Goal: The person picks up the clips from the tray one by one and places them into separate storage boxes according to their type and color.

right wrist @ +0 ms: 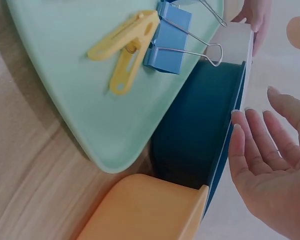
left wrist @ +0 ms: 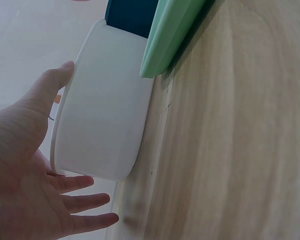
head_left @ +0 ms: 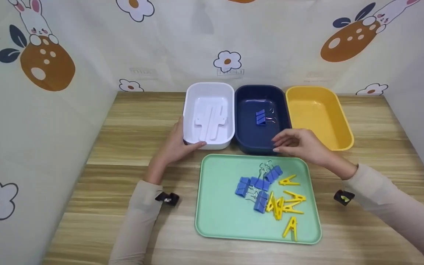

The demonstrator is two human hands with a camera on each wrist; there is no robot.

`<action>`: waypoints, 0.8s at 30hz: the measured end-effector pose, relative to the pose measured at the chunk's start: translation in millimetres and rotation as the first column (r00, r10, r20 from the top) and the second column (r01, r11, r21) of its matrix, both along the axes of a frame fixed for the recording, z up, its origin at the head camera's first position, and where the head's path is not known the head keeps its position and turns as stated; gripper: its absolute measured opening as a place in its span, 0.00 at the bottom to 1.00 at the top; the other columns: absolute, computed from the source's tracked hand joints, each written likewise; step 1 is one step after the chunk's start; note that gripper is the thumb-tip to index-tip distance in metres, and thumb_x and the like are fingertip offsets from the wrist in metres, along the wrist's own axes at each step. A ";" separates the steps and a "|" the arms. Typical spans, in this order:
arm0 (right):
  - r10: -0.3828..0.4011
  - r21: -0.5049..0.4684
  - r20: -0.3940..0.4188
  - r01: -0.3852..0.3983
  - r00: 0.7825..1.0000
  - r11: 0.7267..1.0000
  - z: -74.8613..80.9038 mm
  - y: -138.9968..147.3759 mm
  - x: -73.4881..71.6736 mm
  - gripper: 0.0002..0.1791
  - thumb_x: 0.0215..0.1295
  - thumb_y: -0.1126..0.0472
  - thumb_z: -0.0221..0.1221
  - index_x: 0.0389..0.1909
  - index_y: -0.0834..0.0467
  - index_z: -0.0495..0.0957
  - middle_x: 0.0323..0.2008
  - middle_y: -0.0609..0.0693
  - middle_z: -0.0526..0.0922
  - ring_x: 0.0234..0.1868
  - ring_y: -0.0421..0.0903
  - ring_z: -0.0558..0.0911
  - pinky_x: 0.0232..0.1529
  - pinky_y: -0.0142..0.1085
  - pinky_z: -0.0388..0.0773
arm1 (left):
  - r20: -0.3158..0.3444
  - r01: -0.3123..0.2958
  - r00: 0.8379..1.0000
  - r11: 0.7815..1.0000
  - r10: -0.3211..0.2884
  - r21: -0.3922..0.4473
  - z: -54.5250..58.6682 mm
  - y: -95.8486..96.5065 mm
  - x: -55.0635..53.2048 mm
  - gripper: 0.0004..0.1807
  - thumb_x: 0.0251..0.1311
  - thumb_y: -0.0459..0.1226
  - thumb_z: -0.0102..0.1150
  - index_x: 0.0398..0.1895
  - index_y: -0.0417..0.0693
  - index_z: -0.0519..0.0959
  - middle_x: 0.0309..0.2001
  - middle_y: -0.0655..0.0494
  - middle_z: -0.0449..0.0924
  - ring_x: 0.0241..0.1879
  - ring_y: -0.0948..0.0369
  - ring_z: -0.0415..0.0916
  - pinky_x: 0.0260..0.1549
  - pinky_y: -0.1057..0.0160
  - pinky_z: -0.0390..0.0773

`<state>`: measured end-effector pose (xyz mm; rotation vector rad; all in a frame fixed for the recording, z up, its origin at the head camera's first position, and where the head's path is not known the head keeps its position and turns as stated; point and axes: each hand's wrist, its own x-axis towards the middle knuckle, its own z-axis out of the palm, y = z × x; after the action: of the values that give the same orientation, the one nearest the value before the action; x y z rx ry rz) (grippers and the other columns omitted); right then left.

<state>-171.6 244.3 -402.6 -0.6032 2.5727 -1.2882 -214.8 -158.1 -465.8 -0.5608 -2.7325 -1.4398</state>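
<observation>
At centre left of the head view, the white bin [head_left: 221, 146] hides most fingers of the left grip [head_left: 176, 145]. Right of centre, the right grip [head_left: 304, 146] covers near corners of the navy bin [head_left: 250, 148] and yellow bin [head_left: 345, 123]. Lower down, heaped yellow clothespins [head_left: 279, 209] partly hide one another. Upper centre, the wall lettering [head_left: 230, 72] is too faint to read. The right sleeve [head_left: 392, 206] is cut off at lower right.

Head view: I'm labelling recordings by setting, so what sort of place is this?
Probably an indoor sorting station: a green tray with binder clips and clothespins sits before three bins, backed by rabbit-print sheeting.
</observation>
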 end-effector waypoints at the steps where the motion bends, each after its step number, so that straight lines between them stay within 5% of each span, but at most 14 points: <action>1: 0.006 -0.006 -0.003 -0.006 1.000 1.000 -1.3 0.1 1.2 0.14 0.67 0.67 0.70 0.50 0.68 0.85 0.45 0.61 0.89 0.44 0.44 0.87 0.47 0.25 0.83 | -0.001 0.000 1.000 1.000 0.000 0.002 -0.3 0.0 -0.3 0.64 0.56 0.48 0.80 0.86 0.43 0.46 0.79 0.41 0.60 0.76 0.49 0.60 0.79 0.48 0.58; 24: 0.139 0.046 0.065 -0.142 0.988 0.989 -37.6 2.2 13.6 0.14 0.68 0.66 0.70 0.52 0.67 0.85 0.44 0.57 0.90 0.45 0.49 0.88 0.48 0.29 0.84 | 0.009 0.002 1.000 1.000 -0.002 0.004 0.2 0.5 -0.2 0.63 0.57 0.46 0.80 0.86 0.42 0.46 0.79 0.40 0.60 0.76 0.47 0.60 0.78 0.46 0.58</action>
<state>-158.0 246.5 -440.2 -0.7096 2.4563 -1.1748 -215.0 -157.6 -465.6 -0.5582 -2.7355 -1.4519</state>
